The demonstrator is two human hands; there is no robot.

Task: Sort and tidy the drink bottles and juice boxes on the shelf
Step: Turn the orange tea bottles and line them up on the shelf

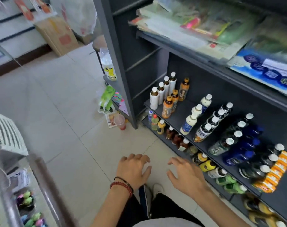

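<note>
- Bottles [203, 131] on middle board of dark grey shelf [180, 108], right of frame; upright, long axis vertical, caps up.
- Lined up in rows running from front edge toward back wall.
- Far left: white-label bottles [157, 95], orange bottles [168, 107] just beside.
- Then milky white bottles [190, 123], dark bottles [221, 146] with white caps, blue bottles [244, 149].
- Juice boxes [273, 171]: orange, packed in one row at right end of same board, touching each other.
- Lower board: more bottles [175, 136] in mixed colours; tilt of the right-hand ones hard to judge.
- Label print everywhere blurred, no brand or text legible.
- Left hand [133, 171]: fingers spread, holding nothing, over tiled floor [73, 112]; beaded bracelets [123, 185] on wrist.
- Right hand [187, 176]: fingers spread, empty, near front edge of lower board, touching nothing.
</note>
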